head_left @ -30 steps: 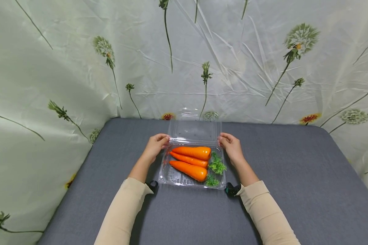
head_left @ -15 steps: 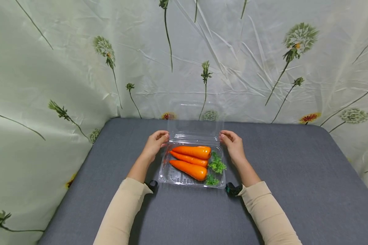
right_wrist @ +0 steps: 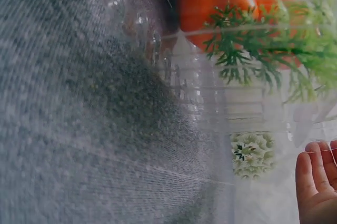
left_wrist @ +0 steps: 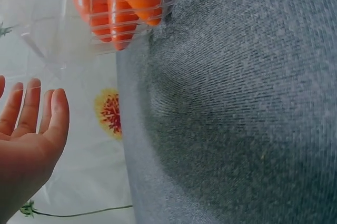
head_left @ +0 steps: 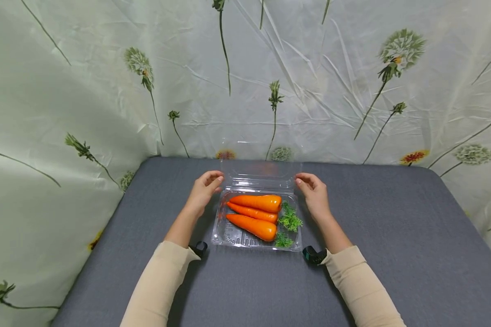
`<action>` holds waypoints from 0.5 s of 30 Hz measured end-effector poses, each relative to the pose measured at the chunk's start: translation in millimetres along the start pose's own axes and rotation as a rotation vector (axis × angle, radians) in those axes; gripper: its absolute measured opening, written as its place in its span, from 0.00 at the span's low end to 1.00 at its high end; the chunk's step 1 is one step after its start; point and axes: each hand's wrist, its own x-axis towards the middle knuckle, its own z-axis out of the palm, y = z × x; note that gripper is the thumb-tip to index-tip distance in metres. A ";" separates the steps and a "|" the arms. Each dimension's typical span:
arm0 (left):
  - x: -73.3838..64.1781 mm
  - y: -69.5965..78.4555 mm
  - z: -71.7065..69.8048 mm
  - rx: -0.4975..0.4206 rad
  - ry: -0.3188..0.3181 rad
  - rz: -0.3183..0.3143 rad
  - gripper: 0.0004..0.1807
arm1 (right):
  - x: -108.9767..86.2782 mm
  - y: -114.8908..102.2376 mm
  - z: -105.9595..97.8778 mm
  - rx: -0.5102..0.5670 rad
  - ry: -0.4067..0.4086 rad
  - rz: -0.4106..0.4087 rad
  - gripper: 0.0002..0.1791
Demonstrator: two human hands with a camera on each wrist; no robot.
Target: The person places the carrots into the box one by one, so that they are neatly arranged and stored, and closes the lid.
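Note:
A clear plastic clamshell box [head_left: 216,240] sits on the grey surface, its transparent lid [head_left: 262,170] swung back away from the person. Inside lie three orange carrots [head_left: 255,203], tips to the left, with feathery green tops [head_left: 290,222] at the right end. My left hand [head_left: 203,190] is at the lid's left side near the hinge; in the left wrist view its fingers [left_wrist: 60,113] are loosely extended. Opposite it, my right hand [head_left: 314,194] has its fingertips right at the lid's right edge, fingers [right_wrist: 318,166] fairly straight in the right wrist view. Neither hand grips anything.
The grey padded tabletop [head_left: 393,236] spreads around the box. Behind it and along the left hangs a pale curtain [head_left: 331,91] printed with dandelions. Black wrist straps [head_left: 314,255] show at the cuffs of both beige sleeves [head_left: 157,281].
The lid has tilted farther back towards the curtain. Both hands, pinching its sides a second ago, have loosened and drawn slightly outward. The box and carrots stay in place.

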 end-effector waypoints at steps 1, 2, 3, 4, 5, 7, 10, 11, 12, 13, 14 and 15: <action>-0.8 0.9 -0.2 0.004 0.002 0.012 0.18 | -1.6 -3.8 0.1 -0.002 -0.001 -0.017 0.13; -1.7 1.8 -0.5 0.005 0.005 0.026 0.17 | -3.4 -7.1 0.2 -0.009 -0.002 -0.037 0.13; -2.7 2.7 -0.7 0.010 0.004 0.037 0.18 | -4.7 -9.4 -0.1 -0.012 -0.004 -0.054 0.13; -3.8 3.5 -0.8 0.011 0.005 0.054 0.17 | -5.8 -10.8 -0.6 -0.014 -0.006 -0.068 0.12; -6.3 7.6 -0.3 0.008 0.004 0.058 0.17 | -6.8 -12.1 -1.1 -0.017 -0.008 -0.081 0.12; -9.9 11.8 -0.2 0.021 0.002 0.081 0.16 | -6.0 -5.9 -3.3 -0.025 -0.011 -0.118 0.13; -12.6 12.5 -0.6 0.043 0.009 0.114 0.15 | -5.8 -0.7 -5.5 -0.034 -0.016 -0.154 0.12; -13.7 13.1 -0.9 0.051 0.008 0.116 0.15 | -6.5 -1.5 -5.6 -0.033 -0.015 -0.158 0.12; -13.4 10.2 -1.9 0.060 0.007 0.126 0.16 | -7.7 -2.7 -5.8 -0.042 -0.015 -0.159 0.12; -13.0 7.8 -2.6 0.060 0.006 0.130 0.16 | -10.0 -7.7 -5.4 -0.044 -0.018 -0.152 0.12; -14.2 8.0 -2.9 0.055 0.004 0.127 0.16 | -12.4 -13.0 -4.9 -0.051 -0.020 -0.146 0.12; -15.7 8.7 -3.1 0.051 -0.003 0.121 0.17 | -14.9 -18.1 -4.5 -0.055 -0.024 -0.137 0.13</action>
